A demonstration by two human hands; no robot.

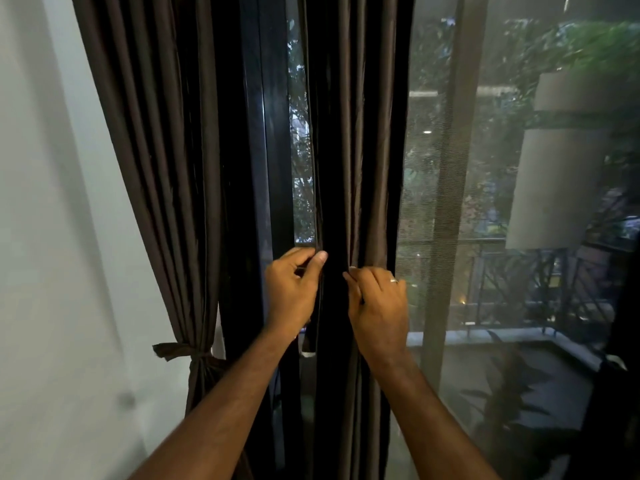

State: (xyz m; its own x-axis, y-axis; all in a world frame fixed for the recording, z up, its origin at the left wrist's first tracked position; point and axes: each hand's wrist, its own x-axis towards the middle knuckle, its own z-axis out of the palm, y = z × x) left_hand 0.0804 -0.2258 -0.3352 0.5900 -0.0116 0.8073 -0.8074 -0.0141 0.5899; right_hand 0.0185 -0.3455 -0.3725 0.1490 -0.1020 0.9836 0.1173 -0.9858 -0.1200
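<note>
In front of the window screen, the left hand and the right hand each pinch a fold of the dark curtain panel, fingers clamped on fabric.

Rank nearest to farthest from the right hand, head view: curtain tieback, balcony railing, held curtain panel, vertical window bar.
1. Held curtain panel: gripped by the right hand.
2. Vertical window bar: just to its right.
3. Curtain tieback: lower left, on the tied curtain.
4. Balcony railing: outside, far right.
</note>
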